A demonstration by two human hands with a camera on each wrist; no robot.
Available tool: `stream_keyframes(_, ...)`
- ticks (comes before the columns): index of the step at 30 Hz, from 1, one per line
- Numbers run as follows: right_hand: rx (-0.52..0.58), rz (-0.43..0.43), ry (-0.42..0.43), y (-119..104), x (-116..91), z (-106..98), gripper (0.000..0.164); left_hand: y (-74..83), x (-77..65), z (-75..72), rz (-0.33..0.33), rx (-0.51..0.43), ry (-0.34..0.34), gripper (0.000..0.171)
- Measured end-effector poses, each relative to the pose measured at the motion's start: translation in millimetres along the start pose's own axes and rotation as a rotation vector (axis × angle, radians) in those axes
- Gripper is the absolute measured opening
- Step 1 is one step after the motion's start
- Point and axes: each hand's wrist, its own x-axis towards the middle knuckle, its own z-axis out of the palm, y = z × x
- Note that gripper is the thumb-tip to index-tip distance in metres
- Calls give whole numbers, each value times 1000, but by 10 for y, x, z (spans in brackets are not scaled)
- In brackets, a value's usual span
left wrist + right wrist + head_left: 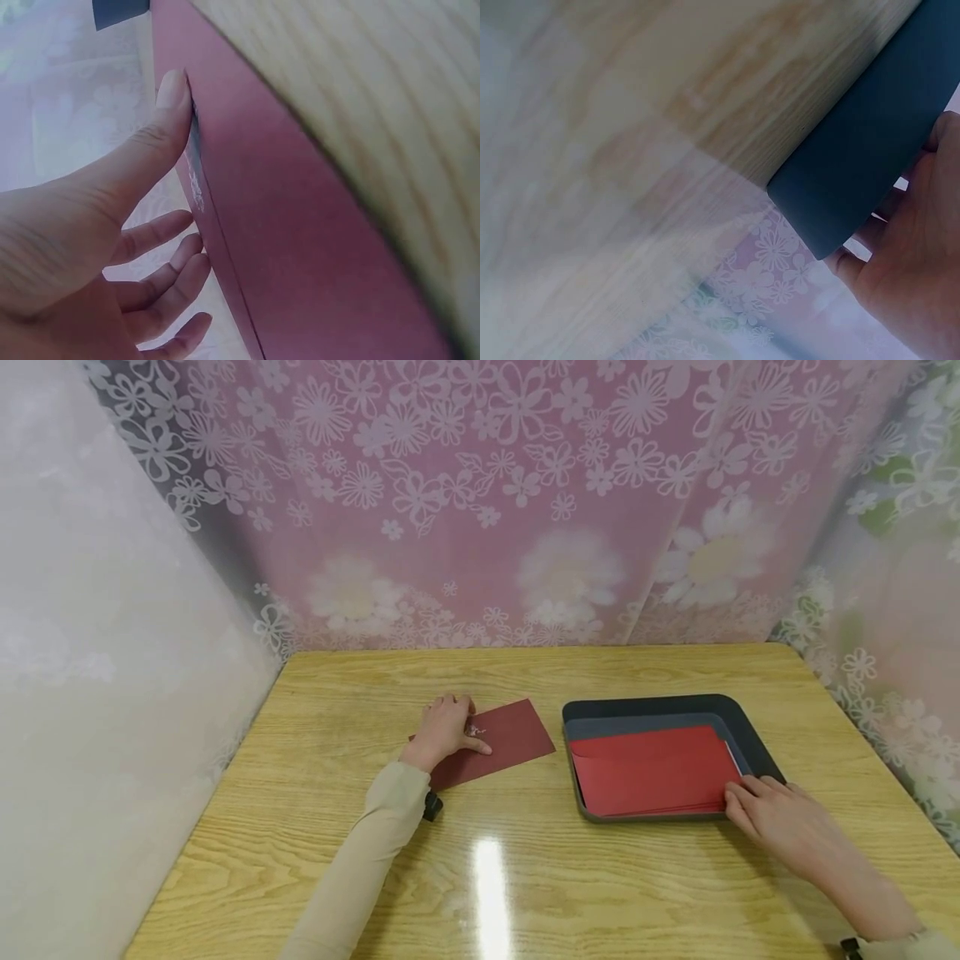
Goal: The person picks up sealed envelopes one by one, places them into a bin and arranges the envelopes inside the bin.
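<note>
A dark red envelope (517, 739) with a small white printed design lies on the table, left of the tray. My left hand (444, 731) rests on its left part, thumb extended across the paper; in the left wrist view that thumb (154, 139) touches the surface and the other fingers are spread loosely at its far side. Bright red envelopes (652, 772) lie stacked in a dark grey tray (645, 706). My right hand (787, 822) reaches over the tray's near right corner, thumb and forefinger pinching the stack's corner. In the right wrist view the tray wall hides those fingertips.
The tray stands on the right part of a wood-grain table (360, 693). A pink flowered curtain (450, 527) hangs behind the table, with a pale sheet (112, 652) at the left and more flowered cloth (900, 635) at the right.
</note>
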Motion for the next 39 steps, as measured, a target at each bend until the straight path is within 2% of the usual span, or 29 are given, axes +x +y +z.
stream_keyframes(6, -10, -16, 5, 0, 0, -1, 22, 16, -5, -29, 20, -6, -9, 75)
stream_keyframes(11, 30, 34, -21, -13, 7, -15, 25, -12, -9, -13, 53, -20, 15, 73)
stream_keyframes(14, 36, 47, -29, -22, 10, -21, 26, -46, -15, -5, 88, -59, 33, 66)
stream_keyframes(19, 61, 75, -16, -32, 10, -14, 26, -96, -40, -26, 164, -113, 101, 45)
stream_keyframes(24, 47, 57, -20, -21, 7, -6, 26, -106, -61, -41, 294, -48, 256, 29)
stream_keyframes(28, 38, 47, -19, -13, 0, 2, 25, -71, -72, -83, 407, 64, 437, 23)
stream_keyframes(32, 49, 58, -12, -20, -2, 4, 26, -21, -59, -172, 475, 141, 590, 20)
stream_keyframes(35, 62, 76, -8, -26, 1, 0, 27, 30, -40, -254, 495, 165, 651, 20)
stream_keyframes(39, 60, 73, -11, -26, 6, -9, 27, 134, -14, -365, 510, 176, 679, 21)
